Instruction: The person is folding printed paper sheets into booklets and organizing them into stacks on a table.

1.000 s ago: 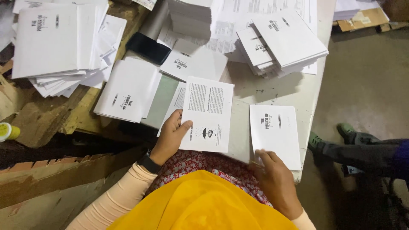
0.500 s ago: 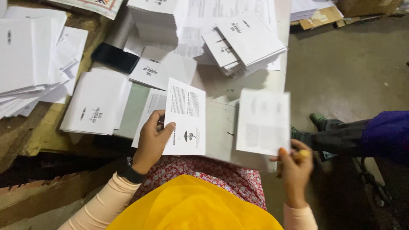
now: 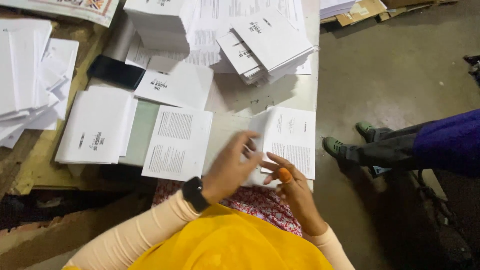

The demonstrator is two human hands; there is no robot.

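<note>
hands (image 3: pixel 235 167) (image 3: pixel 292 187) meet over printed sheet (image 3: pixel 290 137) on table (image 3: pixel 235 100).

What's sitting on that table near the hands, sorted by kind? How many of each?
Single printed sheets lying open: 2, one by the left hand, one by the right hand
Stacks of folded booklets: 3
Black phones: 1
Total: 6

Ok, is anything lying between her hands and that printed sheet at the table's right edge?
Nothing visible does. The left hand and right hand meet right at the printed sheet, which lies on bare table. The other open sheet lies off to the left, apart.
</note>
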